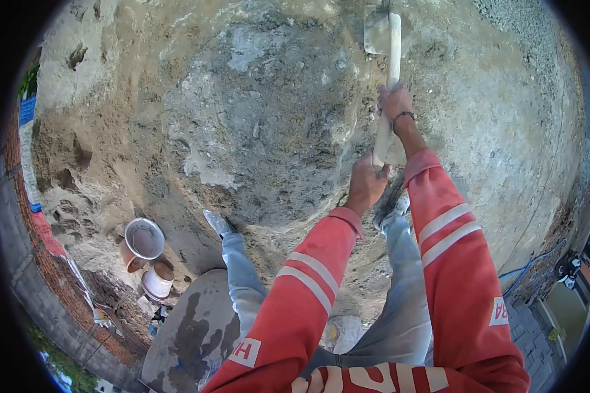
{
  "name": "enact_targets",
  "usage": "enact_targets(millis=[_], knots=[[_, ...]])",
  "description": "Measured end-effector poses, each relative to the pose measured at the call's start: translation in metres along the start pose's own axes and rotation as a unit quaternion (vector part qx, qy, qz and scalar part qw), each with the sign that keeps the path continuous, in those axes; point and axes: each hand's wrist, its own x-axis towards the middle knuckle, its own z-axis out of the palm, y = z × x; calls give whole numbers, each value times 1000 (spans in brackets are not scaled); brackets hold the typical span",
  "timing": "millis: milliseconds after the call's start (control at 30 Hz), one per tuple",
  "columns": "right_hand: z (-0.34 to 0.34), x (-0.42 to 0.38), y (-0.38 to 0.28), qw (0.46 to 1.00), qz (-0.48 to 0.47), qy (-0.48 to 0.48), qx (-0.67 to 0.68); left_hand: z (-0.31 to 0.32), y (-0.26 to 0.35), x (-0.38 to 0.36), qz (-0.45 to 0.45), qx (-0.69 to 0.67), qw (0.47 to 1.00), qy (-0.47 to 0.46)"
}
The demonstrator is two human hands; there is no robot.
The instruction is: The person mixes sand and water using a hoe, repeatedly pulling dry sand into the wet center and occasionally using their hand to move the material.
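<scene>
Hoe [388,72], pale wooden handle, is standing nearly upright in view, its metal blade [375,31] sitting at the far edge of the grey mortar heap [262,124]. Right hand [394,101] is gripping the handle higher up, fingers wrapped tight around it. Left hand [366,185] is clasping the handle's near end, fingers curled shut on it. Both sleeves are red with white stripes. Two buckets [144,239] are sitting well apart to the left, beside sand [65,157].

Dirt ground [505,98]: mortar heap [269,124], buckets [144,239].
</scene>
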Motion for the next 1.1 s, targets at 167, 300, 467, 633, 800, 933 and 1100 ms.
enact_targets(millis=[167,300,467,633,800,933,1100], knots=[[34,34,61,964,-24,-73,-254,36,-3,-21,-160,-64,985,31],[51,-43,85,969,39,-40,-242,15,-47,-80,-251,-76,965,-19],[62,-128,171,980,139,-50,-134,-36,-5,-154,-267,161,945,-95],[61,-205,190,954,271,-121,36,-56,-19,-208,-264,206,931,-147],[39,-203,186,826,433,-102,347,-69,8,-185,-246,222,923,-198],[13,-224,138,690,469,-34,550,-134,62,-183,-190,244,907,-288],[38,-320,50,674,408,77,612,-303,84,-241,-26,259,909,-326]])
